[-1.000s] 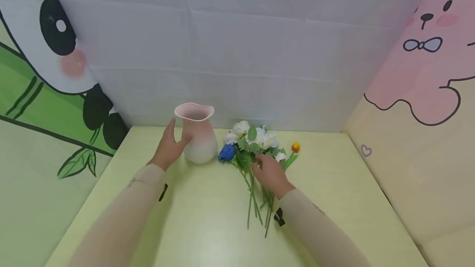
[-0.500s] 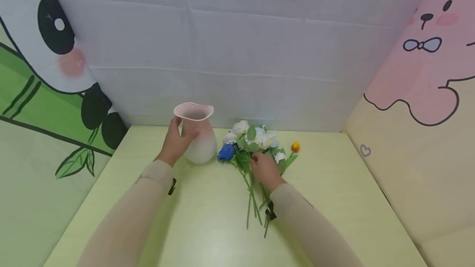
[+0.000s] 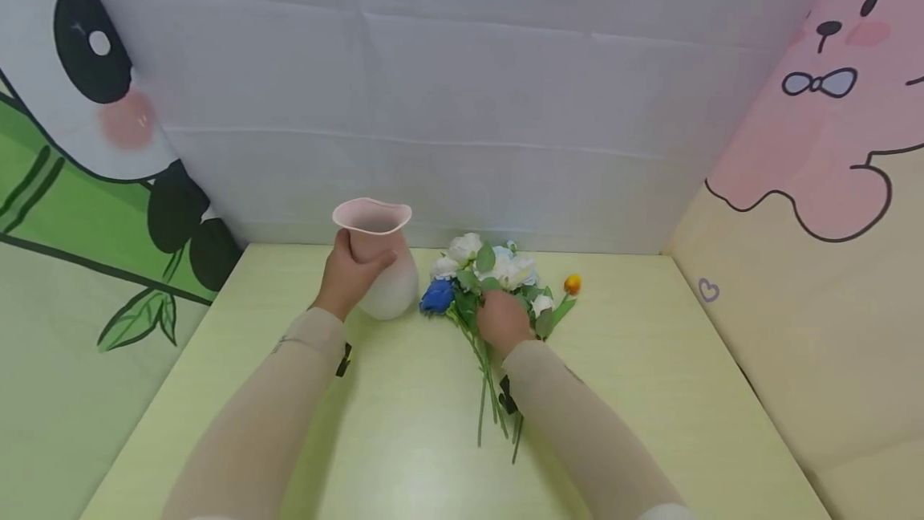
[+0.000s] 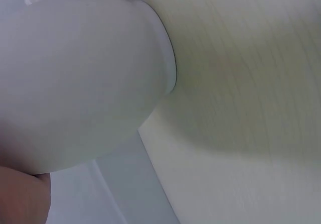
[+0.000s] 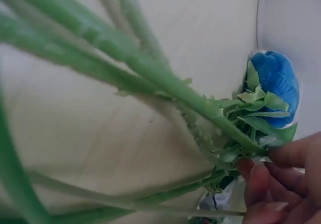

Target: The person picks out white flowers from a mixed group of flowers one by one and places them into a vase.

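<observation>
Flower bunch (image 3: 509, 269) lay on the table (image 3: 404, 432), right of the vase (image 3: 391, 287), stems toward you. Your right hand (image 3: 503, 321) pinched a green stem (image 5: 190, 98) by the leaves. Vase stood upright; your left hand (image 3: 351, 275) gripped it below the rim, thumb across its front. Blue flower (image 3: 437, 297) sat just beside the vase, orange flower (image 3: 572, 285) at the bunch's right edge. Creased pale sheet (image 3: 469, 95) behind.
</observation>
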### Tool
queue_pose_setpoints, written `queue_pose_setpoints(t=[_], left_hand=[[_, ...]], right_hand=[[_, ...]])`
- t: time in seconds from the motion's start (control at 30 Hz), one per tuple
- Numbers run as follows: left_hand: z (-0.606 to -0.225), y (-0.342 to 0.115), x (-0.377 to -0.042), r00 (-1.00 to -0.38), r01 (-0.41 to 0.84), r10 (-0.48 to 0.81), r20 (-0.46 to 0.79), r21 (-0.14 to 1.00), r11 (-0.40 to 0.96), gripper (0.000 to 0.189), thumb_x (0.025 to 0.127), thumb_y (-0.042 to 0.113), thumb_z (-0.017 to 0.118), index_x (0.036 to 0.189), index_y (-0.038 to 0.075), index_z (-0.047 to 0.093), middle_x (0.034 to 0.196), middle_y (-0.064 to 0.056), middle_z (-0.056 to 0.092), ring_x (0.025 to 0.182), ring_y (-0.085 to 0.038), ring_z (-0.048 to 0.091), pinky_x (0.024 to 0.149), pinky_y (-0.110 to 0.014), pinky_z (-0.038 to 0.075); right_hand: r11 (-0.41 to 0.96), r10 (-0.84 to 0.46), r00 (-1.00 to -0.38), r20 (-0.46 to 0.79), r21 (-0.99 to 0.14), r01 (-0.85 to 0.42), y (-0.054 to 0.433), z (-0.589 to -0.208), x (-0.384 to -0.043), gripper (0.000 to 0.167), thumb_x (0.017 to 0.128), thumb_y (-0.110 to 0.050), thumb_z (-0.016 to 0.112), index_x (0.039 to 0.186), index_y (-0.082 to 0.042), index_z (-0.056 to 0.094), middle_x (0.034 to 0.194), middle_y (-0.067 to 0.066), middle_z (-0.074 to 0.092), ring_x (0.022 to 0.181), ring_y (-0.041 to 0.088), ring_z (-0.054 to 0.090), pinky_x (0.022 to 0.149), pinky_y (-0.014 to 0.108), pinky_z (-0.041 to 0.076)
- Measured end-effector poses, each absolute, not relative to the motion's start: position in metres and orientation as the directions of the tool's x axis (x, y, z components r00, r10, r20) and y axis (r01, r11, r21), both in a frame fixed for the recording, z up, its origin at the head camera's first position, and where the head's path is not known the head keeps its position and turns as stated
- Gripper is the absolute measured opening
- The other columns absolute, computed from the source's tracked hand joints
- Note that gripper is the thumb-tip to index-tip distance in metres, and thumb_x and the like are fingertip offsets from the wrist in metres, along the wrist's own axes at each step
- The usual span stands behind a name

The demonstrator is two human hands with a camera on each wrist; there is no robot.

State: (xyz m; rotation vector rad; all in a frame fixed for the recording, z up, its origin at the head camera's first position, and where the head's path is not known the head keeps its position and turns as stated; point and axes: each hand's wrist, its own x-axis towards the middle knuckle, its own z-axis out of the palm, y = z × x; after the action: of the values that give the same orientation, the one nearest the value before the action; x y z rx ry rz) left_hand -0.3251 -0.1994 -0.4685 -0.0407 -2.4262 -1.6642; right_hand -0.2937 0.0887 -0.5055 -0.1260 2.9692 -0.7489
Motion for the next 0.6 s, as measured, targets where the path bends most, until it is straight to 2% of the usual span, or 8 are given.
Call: queue_pose_setpoints(t=[0.13,0.23,0.33,0.47,0.6], left_hand=[[-0.468,-0.198,-0.326,-0.98,0.124,-0.099,0.17,0.925,0.359,0.099,0.083,0.056,0.082,0.155,0.014,0.03,0.145,-0.014,0.051,0.13,-0.035,0.051,0.108,-0.06,0.042],[-0.47,-0.197,-0.327,-0.978,0.134,-0.104,0.182,0.923,0.36,0.094,0.084,0.053,0.082,0.154,0.014,0.032,0.143,-0.014,0.052,0.13,-0.034,0.052,0.109,-0.059,0.042],[-0.471,-0.196,-0.327,-0.974,0.14,-0.115,0.195,0.918,0.371,0.094,0.084,0.055,0.081,0.153,0.014,0.033,0.142,-0.014,0.053,0.129,-0.034,0.052,0.108,-0.059,0.042],[-0.473,-0.195,-0.327,-0.971,0.14,-0.13,0.202,0.917,0.374,0.094,0.084,0.056,0.081,0.154,0.014,0.032,0.142,-0.013,0.053,0.129,-0.034,0.052,0.108,-0.06,0.042],[-0.474,-0.193,-0.327,-0.968,0.14,-0.141,0.207,0.915,0.379,0.092,0.086,0.053,0.081,0.154,0.015,0.032,0.143,-0.013,0.053,0.129,-0.033,0.052,0.109,-0.059,0.042]], right_hand=[[0.883,-0.095,-0.992,-0.082,-0.467,-0.046,0.087,-0.506,-0.298,0.023,0.102,-0.023,0.063,0.115,-0.006,0.071,0.105,0.009,0.072,0.086,0.024,0.068,0.072,0.043,0.057],[0.873,-0.086,-0.994,-0.068,-0.487,-0.042,0.087,-0.509,-0.301,0.021,0.101,-0.024,0.065,0.111,-0.006,0.073,0.104,0.008,0.073,0.082,0.022,0.066,0.071,0.042,0.056],[0.849,-0.057,-0.997,-0.046,-0.528,-0.024,0.087,-0.514,-0.304,0.021,0.101,-0.023,0.065,0.112,-0.006,0.074,0.108,0.009,0.073,0.088,0.025,0.068,0.074,0.044,0.057],[0.797,-0.013,-0.999,-0.04,-0.604,0.014,0.087,-0.518,-0.306,0.028,0.101,-0.023,0.066,0.122,-0.006,0.072,0.119,0.011,0.071,0.1,0.028,0.068,0.081,0.045,0.057],[0.749,0.0,-0.998,-0.064,-0.661,0.042,0.088,-0.516,-0.305,0.031,0.102,-0.022,0.063,0.128,-0.006,0.07,0.125,0.012,0.069,0.105,0.031,0.067,0.083,0.047,0.057]])
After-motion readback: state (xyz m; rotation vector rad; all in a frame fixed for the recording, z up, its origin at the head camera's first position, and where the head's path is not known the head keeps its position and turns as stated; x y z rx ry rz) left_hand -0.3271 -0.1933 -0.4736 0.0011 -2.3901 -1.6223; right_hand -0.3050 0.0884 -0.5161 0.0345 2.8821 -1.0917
